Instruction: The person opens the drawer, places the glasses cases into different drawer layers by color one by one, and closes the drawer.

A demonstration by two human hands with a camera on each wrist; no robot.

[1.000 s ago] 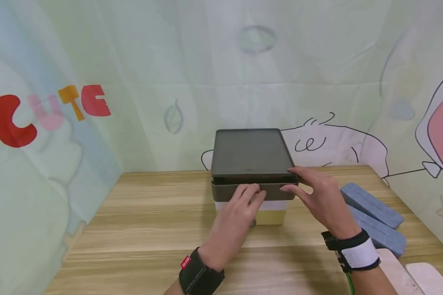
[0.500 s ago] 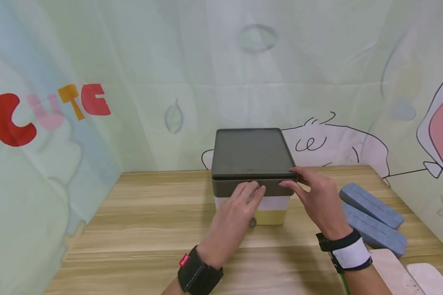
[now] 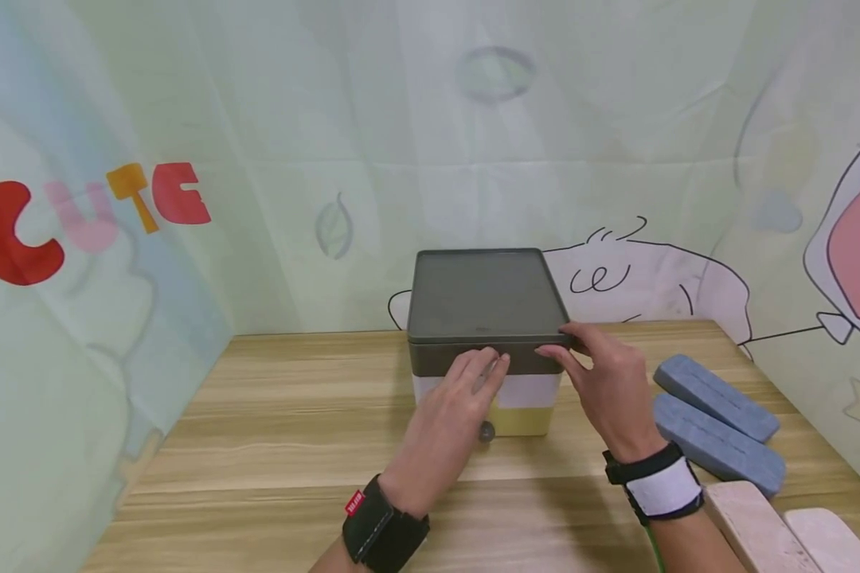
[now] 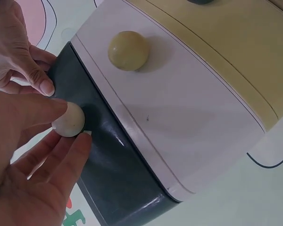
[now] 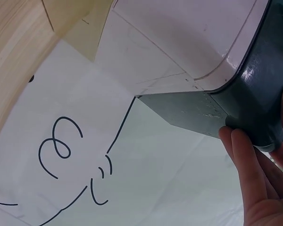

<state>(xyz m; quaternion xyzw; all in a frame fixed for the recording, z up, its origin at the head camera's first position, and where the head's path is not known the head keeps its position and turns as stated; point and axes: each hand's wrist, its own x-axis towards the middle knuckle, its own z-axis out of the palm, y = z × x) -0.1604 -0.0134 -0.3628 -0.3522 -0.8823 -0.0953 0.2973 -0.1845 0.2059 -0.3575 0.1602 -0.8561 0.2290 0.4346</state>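
Note:
A small three-tier drawer box (image 3: 483, 294) stands at the back of the table, with dark grey, whitish and yellow drawers from top to bottom. Thumb and fingertips of my left hand (image 3: 447, 422) pinch the pale round knob (image 4: 70, 121) on the dark top drawer (image 4: 122, 162). My right hand (image 3: 612, 390) grips that drawer's right front corner, thumb on the front and fingers round the side. The drawer front sits flush under the lid. A yellowish knob (image 4: 128, 51) marks the whitish middle drawer, and a grey knob (image 3: 486, 432) the bottom one.
Two blue-grey slabs (image 3: 720, 446) lie on the wooden table (image 3: 279, 438) to the right. Nearer the front right corner are two whitish slabs (image 3: 752, 525). A printed cloth (image 3: 294, 103) hangs behind and at both sides.
The dark top drawer has slid inward, away from me, and the gap under the lid has shrunk away. Both hands have moved forward with it, keeping their hold.

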